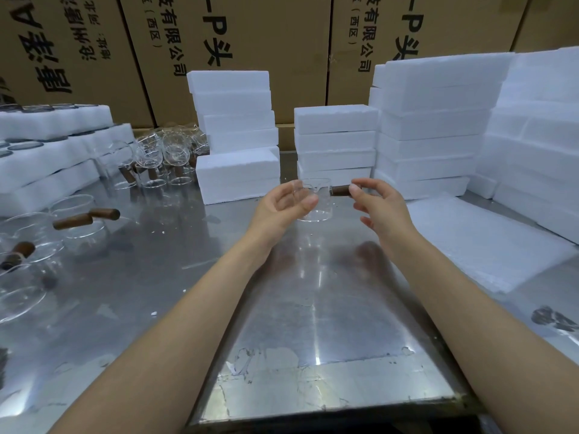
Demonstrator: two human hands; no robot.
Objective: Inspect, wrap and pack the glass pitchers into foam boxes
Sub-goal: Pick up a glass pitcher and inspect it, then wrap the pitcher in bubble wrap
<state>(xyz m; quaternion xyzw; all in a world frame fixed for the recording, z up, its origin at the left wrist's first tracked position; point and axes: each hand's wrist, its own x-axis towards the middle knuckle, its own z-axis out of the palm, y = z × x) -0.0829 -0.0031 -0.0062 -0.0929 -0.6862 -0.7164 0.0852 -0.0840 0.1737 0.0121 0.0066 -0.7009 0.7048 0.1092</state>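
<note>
I hold a clear glass pitcher (315, 198) with a short brown wooden handle above the middle of the steel table (188, 277). My left hand (282, 205) cups the glass body, thumb and fingers curled round it. My right hand (379, 205) pinches the wooden handle (341, 190) between thumb and forefinger, its other fingers spread. Closed white foam boxes (238, 177) stand stacked just behind the pitcher. A sheet of white wrapping foam (476, 239) lies flat on the table to the right.
More glass pitchers (81, 220) with wooden handles stand on the left side and at the back left (163, 155). Foam trays (47, 158) fill the far left. Tall foam box stacks (438, 126) line the right. Brown cartons (250, 32) form the back wall.
</note>
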